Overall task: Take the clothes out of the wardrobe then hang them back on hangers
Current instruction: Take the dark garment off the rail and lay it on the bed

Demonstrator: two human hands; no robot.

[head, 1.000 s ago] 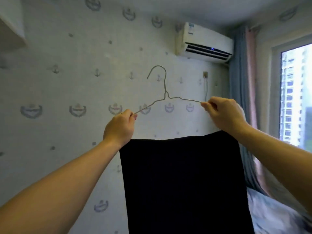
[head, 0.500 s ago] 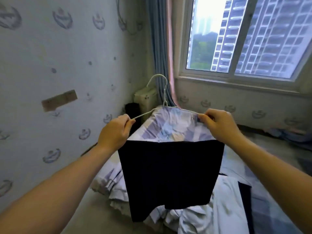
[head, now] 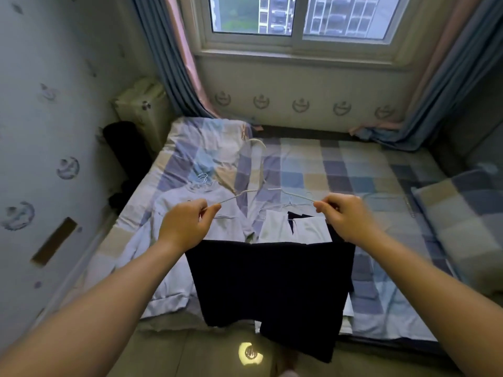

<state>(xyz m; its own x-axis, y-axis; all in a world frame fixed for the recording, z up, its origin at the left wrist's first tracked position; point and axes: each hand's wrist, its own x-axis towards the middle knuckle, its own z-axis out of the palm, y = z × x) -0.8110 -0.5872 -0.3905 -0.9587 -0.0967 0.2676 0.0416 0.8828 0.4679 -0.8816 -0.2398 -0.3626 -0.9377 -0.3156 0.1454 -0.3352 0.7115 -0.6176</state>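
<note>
A: Holding a white wire hanger [head: 258, 186] out over a bed [head: 353, 164], a person's two hands grip its opposite ends. How are they set?

B: The left hand [head: 187, 224] is pinched shut on the hanger's left arm; the right hand [head: 345, 216] is closed around the right end. The hands are well apart, with the hook [head: 255, 144] pointing away toward the window [head: 296, 20].

A: And the garment?

B: A dark garment [head: 272, 284] is draped over the hanger's lower bar, hanging down between the forearms, its lower edge over the tiled floor [head: 190, 355].

A: What lies beneath?

B: A checked sheet, with pale clothes [head: 190, 213] spread on it, some on hangers of their own. A checked pillow [head: 462, 219] sits to the right; blue curtains [head: 163, 50] frame the window.
</note>
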